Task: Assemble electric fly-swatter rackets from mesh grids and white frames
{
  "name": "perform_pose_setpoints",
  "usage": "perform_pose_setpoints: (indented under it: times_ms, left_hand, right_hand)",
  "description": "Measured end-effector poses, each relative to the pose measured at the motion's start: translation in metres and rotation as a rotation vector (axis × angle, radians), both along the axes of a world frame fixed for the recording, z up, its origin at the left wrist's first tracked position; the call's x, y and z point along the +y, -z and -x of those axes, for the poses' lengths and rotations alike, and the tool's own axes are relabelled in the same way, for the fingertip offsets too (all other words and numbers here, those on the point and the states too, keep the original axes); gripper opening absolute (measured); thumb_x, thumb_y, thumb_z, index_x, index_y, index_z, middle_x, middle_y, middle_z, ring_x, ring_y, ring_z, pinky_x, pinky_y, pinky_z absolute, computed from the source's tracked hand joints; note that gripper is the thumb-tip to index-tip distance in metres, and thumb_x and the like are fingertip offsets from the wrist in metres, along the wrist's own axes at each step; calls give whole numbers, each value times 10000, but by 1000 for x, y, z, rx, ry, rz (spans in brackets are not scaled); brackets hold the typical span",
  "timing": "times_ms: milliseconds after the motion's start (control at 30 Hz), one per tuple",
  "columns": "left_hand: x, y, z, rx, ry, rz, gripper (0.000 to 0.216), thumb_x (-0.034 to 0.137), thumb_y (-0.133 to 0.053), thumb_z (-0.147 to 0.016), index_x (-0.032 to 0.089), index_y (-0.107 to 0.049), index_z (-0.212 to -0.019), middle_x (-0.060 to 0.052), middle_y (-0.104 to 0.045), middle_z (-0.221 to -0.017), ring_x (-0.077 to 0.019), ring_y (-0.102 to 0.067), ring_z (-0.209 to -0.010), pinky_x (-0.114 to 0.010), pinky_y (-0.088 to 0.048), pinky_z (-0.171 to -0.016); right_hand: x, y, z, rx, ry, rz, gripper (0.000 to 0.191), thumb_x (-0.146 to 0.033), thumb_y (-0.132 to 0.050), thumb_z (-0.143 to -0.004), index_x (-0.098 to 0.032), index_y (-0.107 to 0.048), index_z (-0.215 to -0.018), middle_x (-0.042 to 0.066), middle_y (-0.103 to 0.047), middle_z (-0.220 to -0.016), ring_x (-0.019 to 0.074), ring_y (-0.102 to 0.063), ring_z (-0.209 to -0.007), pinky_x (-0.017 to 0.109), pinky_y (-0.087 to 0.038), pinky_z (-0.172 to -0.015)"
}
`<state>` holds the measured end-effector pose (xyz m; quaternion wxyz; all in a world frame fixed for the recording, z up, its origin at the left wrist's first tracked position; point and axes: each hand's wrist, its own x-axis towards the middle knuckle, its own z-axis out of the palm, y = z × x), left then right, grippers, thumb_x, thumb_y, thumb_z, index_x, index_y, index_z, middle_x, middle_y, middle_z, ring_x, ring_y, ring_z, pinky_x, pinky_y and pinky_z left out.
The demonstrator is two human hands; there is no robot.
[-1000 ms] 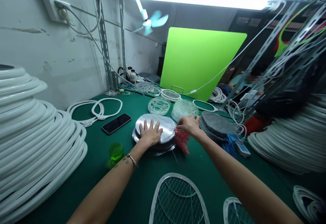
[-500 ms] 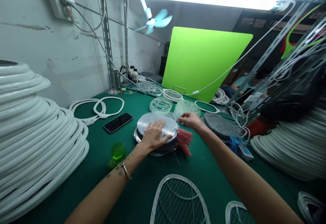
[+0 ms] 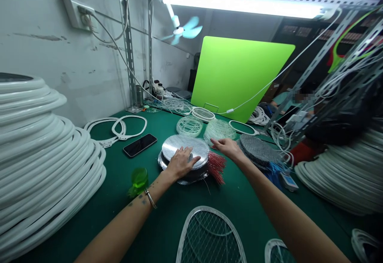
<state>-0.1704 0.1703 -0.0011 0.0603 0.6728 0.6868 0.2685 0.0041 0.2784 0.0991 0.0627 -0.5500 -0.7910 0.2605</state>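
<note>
My left hand (image 3: 181, 162) lies with fingers spread on a stack of round silver mesh discs (image 3: 170, 147). Red wires (image 3: 216, 167) fan out from the stack's right side. Beyond that side, my right hand (image 3: 226, 146) is held with thumb and fingertips together. Whatever is in its pinch is too small to make out. Close behind it sits a pile of pale translucent rings (image 3: 220, 129), with a second such pile (image 3: 189, 126) to its left. Grey mesh discs (image 3: 259, 149) with blue wires (image 3: 273, 173) lie to the right of my right hand.
White frames form tall stacks at left (image 3: 54, 167) and right (image 3: 338, 179). A phone (image 3: 140, 145), a green translucent container (image 3: 139, 179) and loose white rings (image 3: 129, 127) lie at left. A mesh racket head (image 3: 211, 235) is in front. A green board (image 3: 242, 75) stands behind; a person (image 3: 281, 99) is beyond.
My right hand has shifted slightly right, away from the silver discs. A mesh edge that showed behind the stack no longer shows. My left hand stays on the stack. The view has tilted slightly.
</note>
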Motion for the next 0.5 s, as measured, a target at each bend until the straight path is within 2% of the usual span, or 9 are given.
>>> perform_pose_setpoints:
  times_ms: [67, 167, 233, 300, 400, 467, 500]
  left_hand:
    - [0, 1, -2, 33, 2, -39, 677, 614, -302, -959, 124, -476, -1391, -160, -487, -1422, -329, -397, -1357, -500, -353, -1097]
    - [-2, 0, -5, 103, -1, -133, 618, 526, -412, -959, 101, -456, -1406, -166, -438, -1456, -340, -334, -1390, -530, -289, -1136]
    - [-5, -2, -4, 146, -20, -209, 532, 381, -450, -967, 94, -448, -1414, -166, -411, -1472, -332, -273, -1418, -535, -220, -1170]
    - [-9, -9, -1, 172, -46, -273, 456, 186, -375, -969, 115, -463, -1410, -151, -425, -1464, -298, -254, -1429, -533, -173, -1190]
    - [-18, -27, 4, 193, -47, -356, 556, 13, -249, -931, 193, -482, -1402, -87, -433, -1465, -242, -241, -1436, -549, -122, -1203]
    - [-30, -41, 3, 237, 51, -494, 545, 22, -255, -952, 243, -479, -1397, -41, -429, -1473, -227, -225, -1439, -575, -94, -1199]
    - [-40, -48, 1, 267, 139, -579, 511, 48, -280, -971, 260, -479, -1391, -25, -441, -1467, -223, -230, -1436, -582, -99, -1196]
  right_hand:
    - [4, -4, 4, 66, -5, 108, 439, -505, -439, -958, -132, -656, -873, 17, -655, -811, 134, -626, -733, 329, -511, -728]
    - [4, -12, 13, 188, 10, 243, 321, -426, -525, -941, -133, -648, -895, 7, -657, -796, 101, -607, -647, 277, -518, -635]
    - [-3, -16, 16, 299, 50, 285, 247, -378, -624, -887, -136, -643, -933, 21, -675, -842, 93, -592, -614, 250, -514, -580]
    - [-15, -21, 12, 425, 84, 316, 262, -363, -655, -864, -129, -647, -982, 49, -699, -910, 77, -589, -602, 210, -496, -554]
    - [-42, -27, -12, 569, 116, 418, 455, -523, -638, -834, -125, -649, -1052, 112, -721, -1011, 102, -641, -667, 199, -516, -586]
    - [-72, -25, -38, 688, 127, 584, 649, -683, -520, -824, -115, -632, -1117, 152, -706, -1092, 173, -690, -822, 255, -556, -685]
    - [-91, -22, -51, 771, 130, 662, 690, -710, -491, -821, -125, -616, -1165, 155, -689, -1145, 207, -691, -908, 290, -562, -740]
